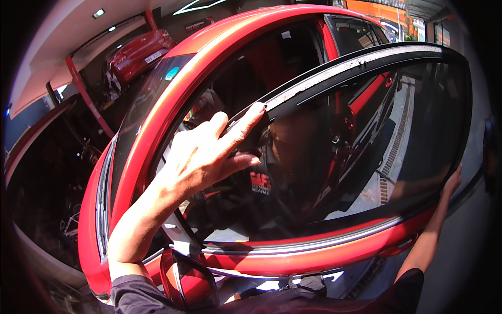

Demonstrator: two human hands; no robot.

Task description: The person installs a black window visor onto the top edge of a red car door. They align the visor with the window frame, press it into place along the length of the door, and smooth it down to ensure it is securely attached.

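Fingers (pixel 241 128) of the left hand (pixel 201 152) are spread, not closed round anything visible; the index finger is stretched out with its tip at the pale strip (pixel 334 73) on the upper window frame, and the thumb stands apart below, in front of the dark glass (pixel 308 172); the right hand (pixel 452 182) is at the rear edge of the same door (pixel 361 251), its grip too hidden to tell; that red door stands open between the person and the car (pixel 149 120); a red side mirror (pixel 196 285) juts out at its front end, near the left sleeve (pixel 138 293); farther off, the windshield bears a round blue-green sticker (pixel 171 73); beyond the car, at upper left, a slanting red post (pixel 89 97) stands near another red car (pixel 137 55), under ceiling lights (pixel 98 13).
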